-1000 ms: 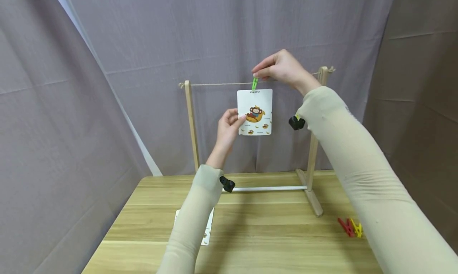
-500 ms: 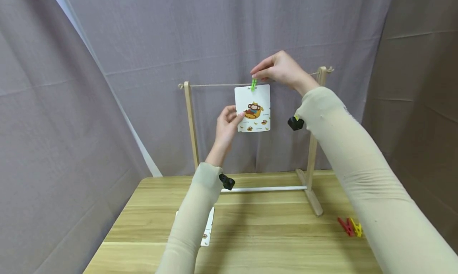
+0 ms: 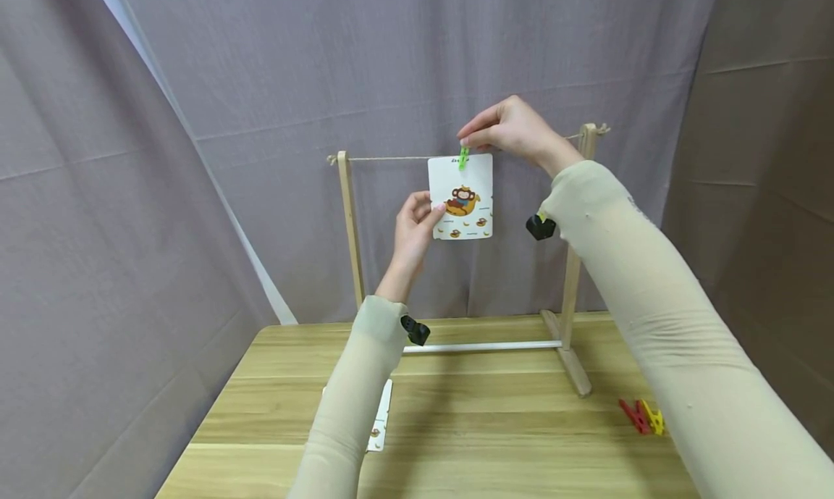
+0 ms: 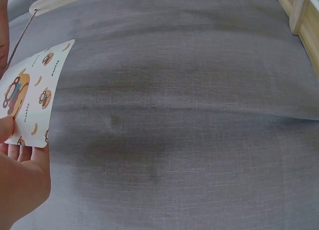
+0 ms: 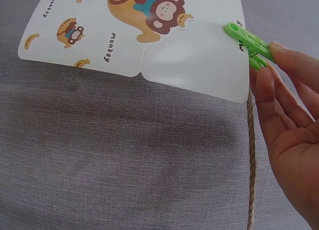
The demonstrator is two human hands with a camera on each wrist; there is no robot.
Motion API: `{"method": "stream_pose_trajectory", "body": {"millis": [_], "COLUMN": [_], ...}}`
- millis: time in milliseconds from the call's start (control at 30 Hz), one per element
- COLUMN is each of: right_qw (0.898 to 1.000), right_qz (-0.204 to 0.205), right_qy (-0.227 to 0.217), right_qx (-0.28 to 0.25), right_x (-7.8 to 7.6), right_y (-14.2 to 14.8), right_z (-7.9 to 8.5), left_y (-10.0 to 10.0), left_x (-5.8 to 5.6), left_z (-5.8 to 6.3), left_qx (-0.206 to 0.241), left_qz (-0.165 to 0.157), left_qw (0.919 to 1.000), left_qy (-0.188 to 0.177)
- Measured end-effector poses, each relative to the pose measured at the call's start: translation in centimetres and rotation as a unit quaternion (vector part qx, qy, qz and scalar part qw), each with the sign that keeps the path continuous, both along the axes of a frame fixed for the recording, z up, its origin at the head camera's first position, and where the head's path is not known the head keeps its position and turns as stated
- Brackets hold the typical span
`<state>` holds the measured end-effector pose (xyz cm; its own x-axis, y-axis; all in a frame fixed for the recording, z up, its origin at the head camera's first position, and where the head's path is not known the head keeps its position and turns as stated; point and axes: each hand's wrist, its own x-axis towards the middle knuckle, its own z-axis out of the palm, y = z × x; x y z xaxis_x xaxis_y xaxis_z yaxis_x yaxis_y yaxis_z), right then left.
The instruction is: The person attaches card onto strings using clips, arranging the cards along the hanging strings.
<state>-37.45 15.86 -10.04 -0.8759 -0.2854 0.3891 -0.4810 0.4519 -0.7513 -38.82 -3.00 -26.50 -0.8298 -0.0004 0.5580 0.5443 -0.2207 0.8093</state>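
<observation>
Pinching a green clip (image 5: 249, 42) in the fingers of the right hand (image 3: 517, 128), over the top edge of a monkey card (image 3: 462, 202); gripping that card's left side with the left hand (image 3: 413, 227), level with the cord (image 3: 391, 158). Could perhaps drop the card on release if biting card alone, missing the cord; cannot tell which. Shows "monkey" twice in the right wrist view, plus top lettering part-covered by the clip. Below, on the worktop (image 3: 508, 419): another card (image 3: 381, 425), a red clip (image 3: 641, 422), a yellow clip (image 3: 654, 421).

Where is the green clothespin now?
The head view shows the green clothespin at upper centre, pinched by the right hand at the top of the held card.
</observation>
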Motion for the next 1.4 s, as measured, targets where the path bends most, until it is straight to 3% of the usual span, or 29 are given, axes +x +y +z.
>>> {"method": "stream_pose_trajectory", "body": {"millis": [633,1400], "right_qw": [1.000,0.999], "right_qz": [0.004,0.003], "right_qy": [0.008,-0.008], "right_qx": [0.011,0.034], "right_x": [-0.6,-0.8], "right_y": [-0.9,-0.2], "right_z": [-0.3,-0.4], "left_y": [-1.3,-0.2], "left_x": [-0.5,-1.2], "left_z": [-0.4,-0.4], "left_qx": [0.003,0.005], "left_qz": [0.000,-0.001], "left_qw": [1.0000,1.0000], "left_qy": [-0.003,-0.006]}}
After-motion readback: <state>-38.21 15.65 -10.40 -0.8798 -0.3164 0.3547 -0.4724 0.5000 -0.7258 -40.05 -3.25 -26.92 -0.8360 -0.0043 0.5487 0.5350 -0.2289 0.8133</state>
